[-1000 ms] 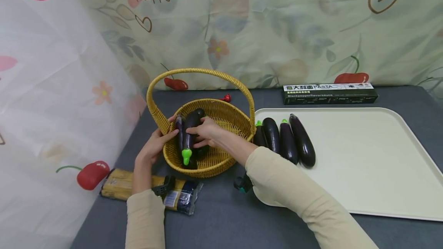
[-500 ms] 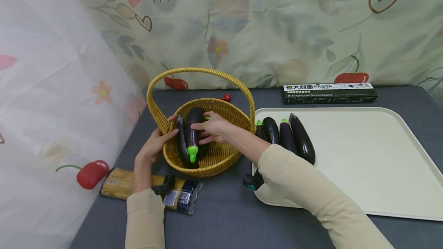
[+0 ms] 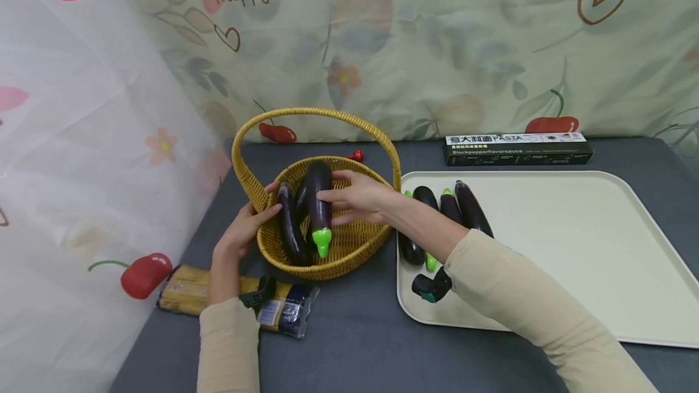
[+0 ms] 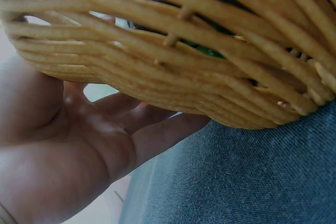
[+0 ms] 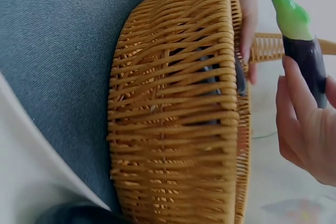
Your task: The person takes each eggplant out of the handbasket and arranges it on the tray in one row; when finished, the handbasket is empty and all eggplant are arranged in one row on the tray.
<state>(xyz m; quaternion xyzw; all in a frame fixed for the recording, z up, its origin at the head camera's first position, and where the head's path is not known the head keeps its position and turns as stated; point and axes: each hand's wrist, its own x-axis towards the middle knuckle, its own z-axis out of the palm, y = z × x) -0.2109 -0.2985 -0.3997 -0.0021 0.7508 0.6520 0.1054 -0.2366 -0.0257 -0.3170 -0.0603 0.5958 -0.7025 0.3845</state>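
Observation:
My right hand (image 3: 363, 198) grips a dark purple eggplant (image 3: 319, 196) with a bright green cap, above the wicker basket (image 3: 355, 256). In the right wrist view this eggplant (image 5: 304, 59) is raised over the basket rim, cap pointing up. At the basket's left side my left hand (image 3: 243, 232) holds the wall, thumb over the rim. The left wrist view has the fingers (image 4: 163, 132) stretched along the outside of the weave. Inside the basket lies another eggplant (image 3: 292, 232), with a further one partly hidden behind the held one.
Right of the basket, a cream tray (image 3: 579, 253) bears several eggplants (image 3: 472, 208), partly covered by the right arm. Behind the tray stands a black pasta box (image 3: 519, 150). A packet of spaghetti (image 3: 185, 293) lies under the left forearm. The basket's tall handle (image 3: 317, 111) arches overhead.
My right hand has lifted the eggplant up from among the others and moved it rightward within the basket's outline. The left hand has stayed at the rim.

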